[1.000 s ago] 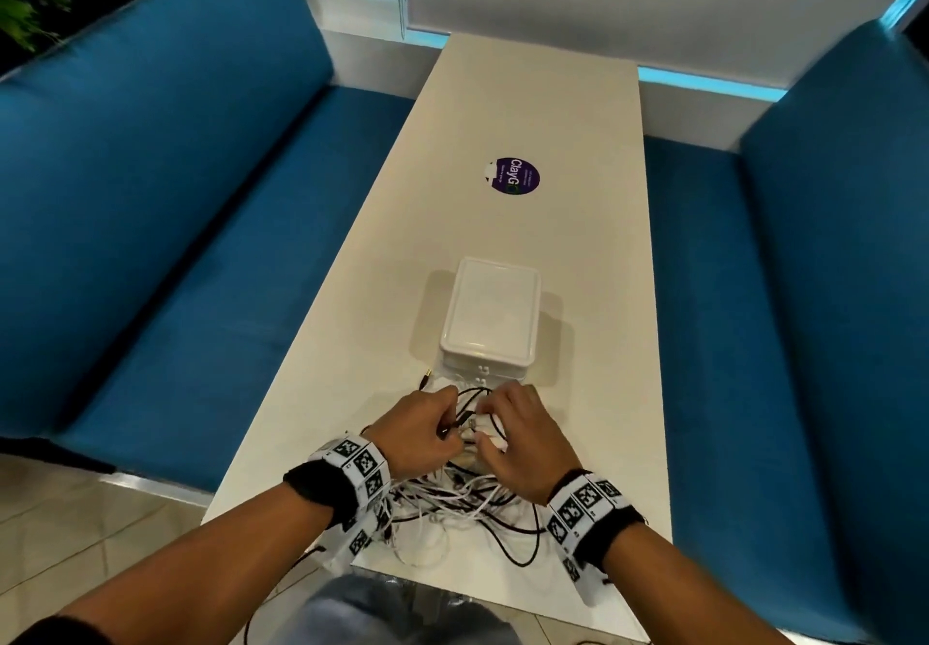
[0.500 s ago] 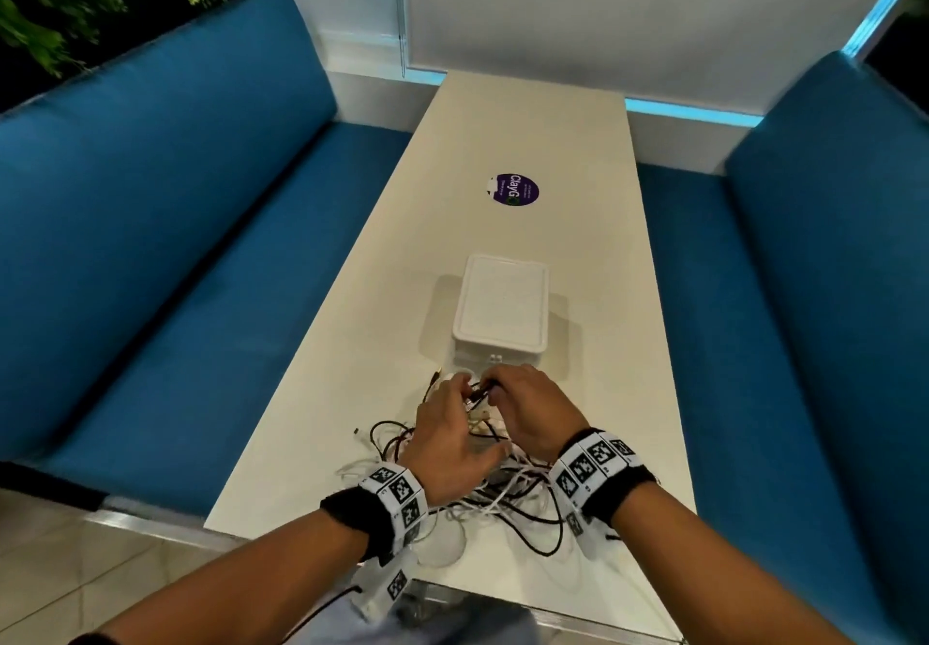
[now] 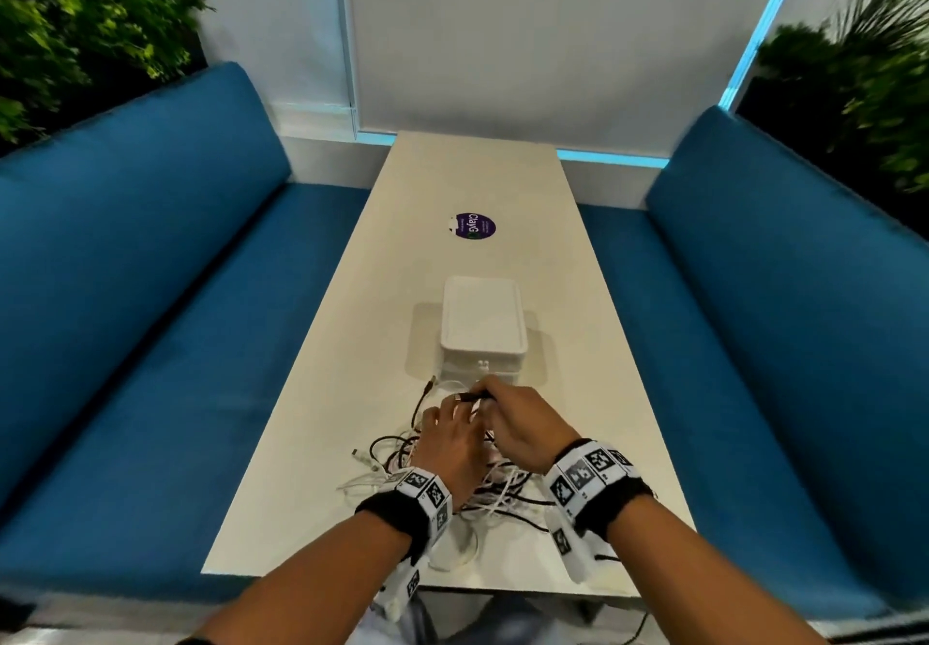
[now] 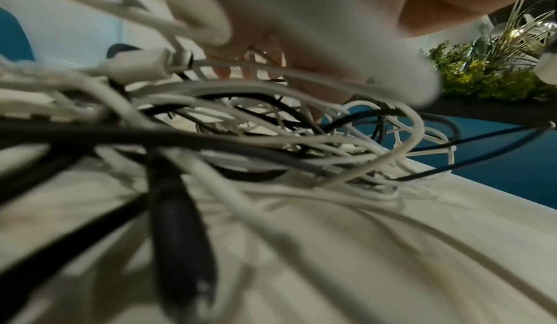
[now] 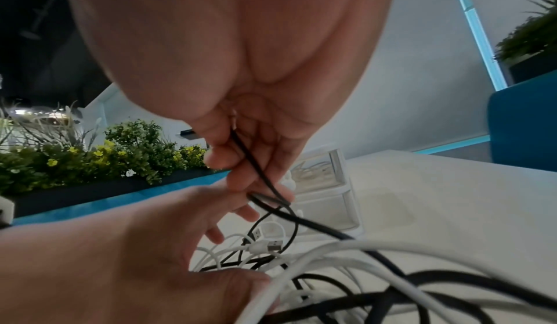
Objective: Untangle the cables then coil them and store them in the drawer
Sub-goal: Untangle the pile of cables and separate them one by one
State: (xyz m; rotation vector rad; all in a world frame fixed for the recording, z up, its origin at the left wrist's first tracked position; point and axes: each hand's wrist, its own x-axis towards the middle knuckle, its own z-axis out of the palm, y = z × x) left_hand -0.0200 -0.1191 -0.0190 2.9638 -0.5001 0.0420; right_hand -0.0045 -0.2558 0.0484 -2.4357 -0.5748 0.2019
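Note:
A tangle of black and white cables [image 3: 495, 491] lies on the white table [image 3: 578, 343] near its front edge. Just behind it stands a small white drawer box [image 3: 483, 327], closed, also in the right wrist view [image 5: 327, 186]. My right hand [image 3: 485, 399] pinches a thin black cable [image 5: 262, 176] near its plug end, a little above the pile. My left hand [image 3: 452, 431] rests on top of the tangle with its fingers stretched forward. The left wrist view shows the tangle [image 4: 271, 138] close up, blurred.
A round purple sticker [image 3: 475, 225] sits on the table beyond the box. Blue sofa seats [image 3: 176, 343] flank the table on both sides. Green plants [image 3: 75, 31] stand behind the backrests. A white wall closes the far end.
My right hand has lifted the black cable's end out of the pile toward the box. My left hand has slid right onto the tangle. The head view has tilted up.

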